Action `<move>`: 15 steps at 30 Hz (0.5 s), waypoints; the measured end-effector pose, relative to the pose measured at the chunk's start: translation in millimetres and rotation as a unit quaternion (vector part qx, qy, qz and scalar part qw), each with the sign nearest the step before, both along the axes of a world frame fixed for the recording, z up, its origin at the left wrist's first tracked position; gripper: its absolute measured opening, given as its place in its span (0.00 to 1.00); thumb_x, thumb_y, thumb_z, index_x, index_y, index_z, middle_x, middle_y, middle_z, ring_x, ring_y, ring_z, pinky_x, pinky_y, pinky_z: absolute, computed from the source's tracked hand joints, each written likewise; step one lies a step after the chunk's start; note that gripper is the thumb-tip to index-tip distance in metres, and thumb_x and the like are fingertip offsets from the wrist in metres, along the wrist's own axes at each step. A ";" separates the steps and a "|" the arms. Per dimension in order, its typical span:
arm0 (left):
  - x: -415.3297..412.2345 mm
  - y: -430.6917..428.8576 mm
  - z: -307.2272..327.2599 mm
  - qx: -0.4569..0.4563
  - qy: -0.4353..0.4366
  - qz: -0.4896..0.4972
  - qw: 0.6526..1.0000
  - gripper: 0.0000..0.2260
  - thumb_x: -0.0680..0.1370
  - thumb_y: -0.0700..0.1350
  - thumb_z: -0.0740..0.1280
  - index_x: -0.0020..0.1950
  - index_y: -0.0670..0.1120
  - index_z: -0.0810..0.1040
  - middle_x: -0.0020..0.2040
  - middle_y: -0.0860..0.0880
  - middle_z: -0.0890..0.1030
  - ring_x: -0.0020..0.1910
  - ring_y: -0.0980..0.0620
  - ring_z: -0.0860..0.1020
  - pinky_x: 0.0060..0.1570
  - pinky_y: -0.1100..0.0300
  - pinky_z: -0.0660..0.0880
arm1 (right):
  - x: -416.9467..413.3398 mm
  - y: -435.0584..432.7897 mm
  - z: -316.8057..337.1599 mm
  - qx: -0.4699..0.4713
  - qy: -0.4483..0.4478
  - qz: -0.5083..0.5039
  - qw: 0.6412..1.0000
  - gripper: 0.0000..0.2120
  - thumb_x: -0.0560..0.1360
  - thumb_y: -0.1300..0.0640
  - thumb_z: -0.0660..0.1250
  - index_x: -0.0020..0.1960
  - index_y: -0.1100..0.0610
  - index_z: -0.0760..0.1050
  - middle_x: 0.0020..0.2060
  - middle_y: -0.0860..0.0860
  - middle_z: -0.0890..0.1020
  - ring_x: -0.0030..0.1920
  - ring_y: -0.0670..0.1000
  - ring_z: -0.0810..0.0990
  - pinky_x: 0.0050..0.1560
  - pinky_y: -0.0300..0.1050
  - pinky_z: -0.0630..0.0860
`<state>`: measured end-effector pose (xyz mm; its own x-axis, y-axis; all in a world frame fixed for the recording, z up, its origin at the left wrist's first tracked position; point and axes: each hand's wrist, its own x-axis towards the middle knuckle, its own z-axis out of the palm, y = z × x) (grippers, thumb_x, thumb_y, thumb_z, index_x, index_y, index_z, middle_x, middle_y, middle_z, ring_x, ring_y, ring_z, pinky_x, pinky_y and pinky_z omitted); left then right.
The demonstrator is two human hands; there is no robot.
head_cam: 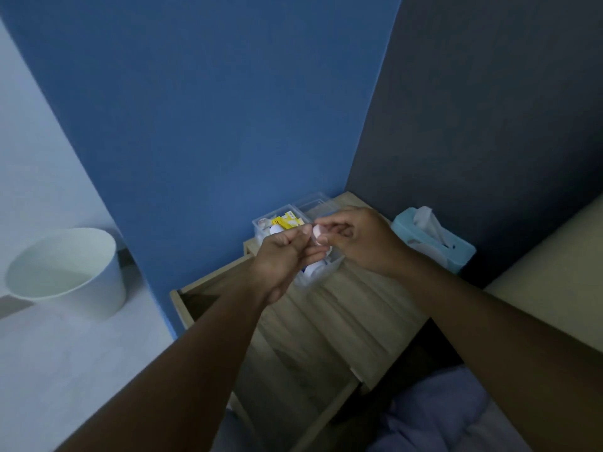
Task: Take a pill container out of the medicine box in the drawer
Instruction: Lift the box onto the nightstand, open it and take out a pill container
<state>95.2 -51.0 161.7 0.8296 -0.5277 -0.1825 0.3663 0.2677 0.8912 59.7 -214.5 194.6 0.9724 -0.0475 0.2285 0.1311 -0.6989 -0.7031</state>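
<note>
I saw both hands, left hand (283, 256) and right hand (355, 238), pinched together on a small pinkish pill container (317, 230), mostly hidden by fingertips. They covered much of the clear medicine box (277, 223)

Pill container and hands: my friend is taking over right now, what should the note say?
Left hand: fingers pinch the small pink pill container from the left.
Right hand: fingers hold the same container from the right.
Medicine box: clear, open, on the wooden nightstand, directly under the hands, with a yellow packet and white bottles inside.
Drawer: open.
Done: container is lifted above the box.
Left: carry it clear of the box.
</note>
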 end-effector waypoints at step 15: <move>-75.1 6.0 40.0 -0.115 0.123 -0.004 0.986 0.13 0.80 0.42 0.64 0.42 0.37 0.85 0.44 0.39 0.86 0.41 0.47 0.86 0.41 0.57 0.82 | -85.2 10.6 53.4 -0.090 -0.149 0.099 0.980 0.12 0.71 0.67 0.74 0.55 0.62 0.84 0.47 0.55 0.84 0.48 0.54 0.83 0.51 0.51 0.79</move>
